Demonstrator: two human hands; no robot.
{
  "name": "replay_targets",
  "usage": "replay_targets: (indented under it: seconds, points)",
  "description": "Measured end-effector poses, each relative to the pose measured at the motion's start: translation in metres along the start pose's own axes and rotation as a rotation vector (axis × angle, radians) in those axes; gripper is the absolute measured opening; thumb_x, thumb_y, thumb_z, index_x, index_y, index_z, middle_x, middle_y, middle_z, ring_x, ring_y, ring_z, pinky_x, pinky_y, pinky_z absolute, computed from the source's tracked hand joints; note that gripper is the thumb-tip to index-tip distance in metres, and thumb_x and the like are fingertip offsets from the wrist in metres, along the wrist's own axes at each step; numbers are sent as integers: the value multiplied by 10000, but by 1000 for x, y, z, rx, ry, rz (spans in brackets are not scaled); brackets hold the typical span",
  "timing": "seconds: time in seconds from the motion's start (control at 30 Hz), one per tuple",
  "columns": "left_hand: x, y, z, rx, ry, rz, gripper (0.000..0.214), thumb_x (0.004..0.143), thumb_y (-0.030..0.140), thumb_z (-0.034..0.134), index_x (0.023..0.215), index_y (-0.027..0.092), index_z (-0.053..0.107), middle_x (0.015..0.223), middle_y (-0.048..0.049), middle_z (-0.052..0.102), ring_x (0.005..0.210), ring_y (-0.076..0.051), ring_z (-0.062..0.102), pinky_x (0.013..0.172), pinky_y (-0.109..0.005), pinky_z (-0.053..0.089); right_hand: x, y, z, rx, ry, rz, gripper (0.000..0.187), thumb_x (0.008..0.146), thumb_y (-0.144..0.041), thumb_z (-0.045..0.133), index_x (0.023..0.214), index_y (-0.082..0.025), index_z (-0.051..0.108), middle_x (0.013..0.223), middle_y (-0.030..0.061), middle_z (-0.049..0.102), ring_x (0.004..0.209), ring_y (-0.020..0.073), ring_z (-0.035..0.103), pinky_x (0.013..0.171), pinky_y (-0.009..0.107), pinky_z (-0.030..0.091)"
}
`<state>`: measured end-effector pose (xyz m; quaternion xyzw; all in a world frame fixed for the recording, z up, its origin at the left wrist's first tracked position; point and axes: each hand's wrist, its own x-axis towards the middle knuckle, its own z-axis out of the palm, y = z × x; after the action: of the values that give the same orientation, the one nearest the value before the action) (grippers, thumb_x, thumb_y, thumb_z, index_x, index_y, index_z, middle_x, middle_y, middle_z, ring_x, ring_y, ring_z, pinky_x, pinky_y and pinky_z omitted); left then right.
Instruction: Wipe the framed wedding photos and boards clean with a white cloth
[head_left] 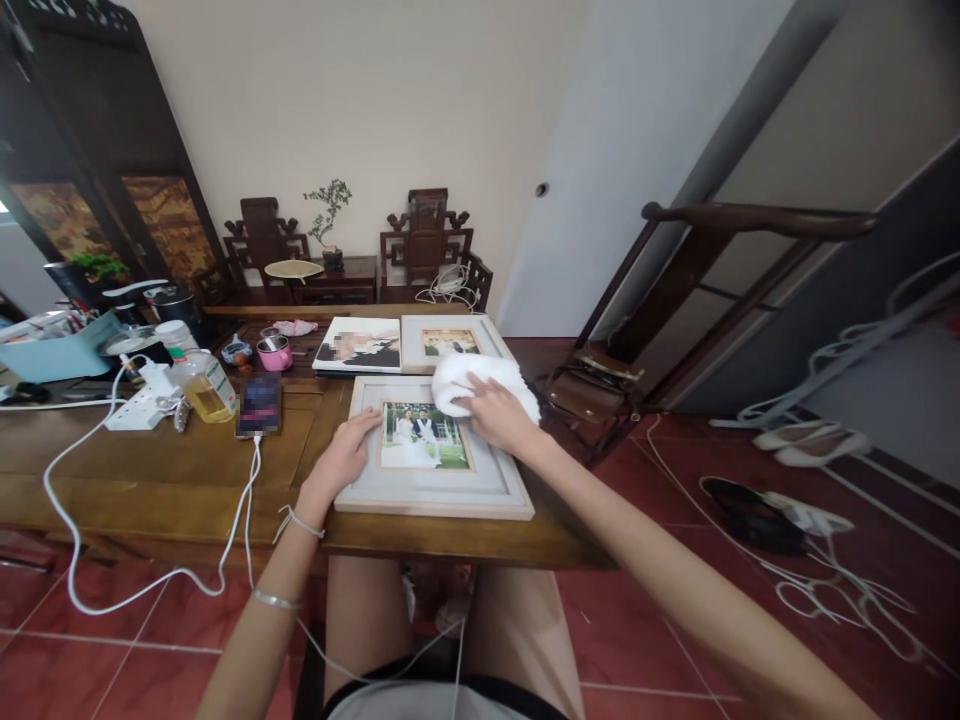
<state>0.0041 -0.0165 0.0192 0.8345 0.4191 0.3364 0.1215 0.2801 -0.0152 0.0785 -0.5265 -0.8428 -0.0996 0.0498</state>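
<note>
A pale picture frame (435,497) with a wedding photo (424,436) of two people lies flat near the table's front edge. My left hand (346,452) rests on the frame's left side, its fingers laid along the border. In my right hand (499,412) is a bunched white cloth (491,382), pressed on the frame's upper right corner; the fingers lie over it. The cloth covers that corner and part of a second pale frame (418,330) just behind. Left of that second frame lies a photo album (358,345) with a picture on top.
On the wooden table (187,490) to the left are a phone (258,405) on a white charging cable, a bottle of yellow liquid (206,388), a power strip (139,407), a pink cup (274,351) and a blue bin (56,345). A wooden chair (645,300) holding a brown bag (592,385) stands at right.
</note>
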Motion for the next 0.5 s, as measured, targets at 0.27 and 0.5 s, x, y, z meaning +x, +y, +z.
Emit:
replay_targets:
  seconds: [0.27, 0.5]
  points:
    - [-1, 10, -3, -3, 28, 13, 560, 703, -99, 334, 1102, 179, 611, 1275, -76, 591, 1265, -182, 474, 1095, -414, 354, -42, -32, -18, 89, -122, -165, 502, 686, 0, 439, 1088, -161, 691, 1342, 88, 533, 1328, 301, 334, 1070, 489, 287]
    - [0, 3, 1, 66, 6, -31, 568, 733, -69, 352, 1213, 151, 563, 1334, -104, 542, 1275, -197, 466, 1110, -433, 339, -92, -49, -54, 207, -225, -182, 549, 623, 15, 420, 1033, -207, 711, 1275, 83, 590, 1293, 244, 410, 1044, 418, 353]
